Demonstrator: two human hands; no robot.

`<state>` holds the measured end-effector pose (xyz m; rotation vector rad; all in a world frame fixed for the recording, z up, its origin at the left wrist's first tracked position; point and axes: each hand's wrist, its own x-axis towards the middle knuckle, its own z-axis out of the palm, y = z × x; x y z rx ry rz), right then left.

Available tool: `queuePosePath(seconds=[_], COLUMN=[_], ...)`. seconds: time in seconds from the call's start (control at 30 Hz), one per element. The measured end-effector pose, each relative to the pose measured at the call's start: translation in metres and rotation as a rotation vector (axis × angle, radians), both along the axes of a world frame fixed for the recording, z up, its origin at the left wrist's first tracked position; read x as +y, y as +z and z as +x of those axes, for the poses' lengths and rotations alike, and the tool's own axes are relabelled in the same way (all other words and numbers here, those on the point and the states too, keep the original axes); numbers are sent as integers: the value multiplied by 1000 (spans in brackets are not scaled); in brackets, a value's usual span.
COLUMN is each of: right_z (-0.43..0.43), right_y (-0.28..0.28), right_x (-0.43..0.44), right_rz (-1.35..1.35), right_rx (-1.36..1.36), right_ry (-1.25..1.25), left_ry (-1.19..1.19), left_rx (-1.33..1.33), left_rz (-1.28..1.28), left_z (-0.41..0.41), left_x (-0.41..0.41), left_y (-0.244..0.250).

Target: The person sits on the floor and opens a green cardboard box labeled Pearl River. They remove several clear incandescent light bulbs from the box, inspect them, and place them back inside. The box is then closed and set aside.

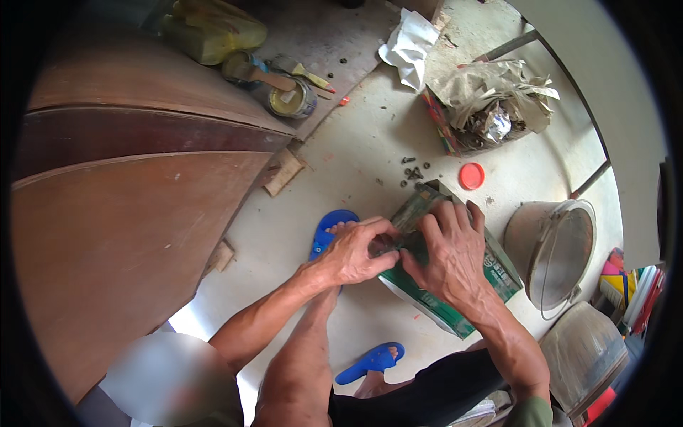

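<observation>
A green cardboard box (453,315) bearing writing lies on the floor in front of me. Both hands are over its upper part. My left hand (357,251) reaches in from the left, thumb and index finger curved around something small at the box's left edge. What that is, I cannot make out. My right hand (452,245) rests over the box with bent fingers, its thumb close to the left thumb; whatever lies beneath the palm is hidden. Several bolts and nuts (413,172) lie just beyond the box, beside a red plastic lid (471,175).
A bucket (517,235) with a wire handle lies tilted at the right, above a stained basin (581,347). Beyond stands a carton (443,123) of crumpled paper. Brown wooden furniture (133,229) fills the left. Tins (291,101) and a brush (272,80) sit at the upper left.
</observation>
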<state>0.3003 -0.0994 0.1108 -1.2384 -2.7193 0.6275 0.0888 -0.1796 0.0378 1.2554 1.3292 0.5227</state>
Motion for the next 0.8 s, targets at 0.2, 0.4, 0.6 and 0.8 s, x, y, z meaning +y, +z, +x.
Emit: queuePosePath(seconds=[0.2, 0.4, 0.6, 0.8], right_z=[1, -2, -7, 3], right_y=[-2, -5, -16, -32], right_x=[3, 12, 1, -4], right_rz=[-46, -67, 31, 113], right_rx=[-27, -35, -36, -9], right_ry=[3, 37, 78, 113], left_ry=[9, -4, 14, 10], left_rx=[-8, -9, -6, -26], left_rz=[0, -10, 0, -12], left_z=[0, -1, -1, 3], left_x=[2, 3, 1, 0], left_y=[0, 1, -1, -1])
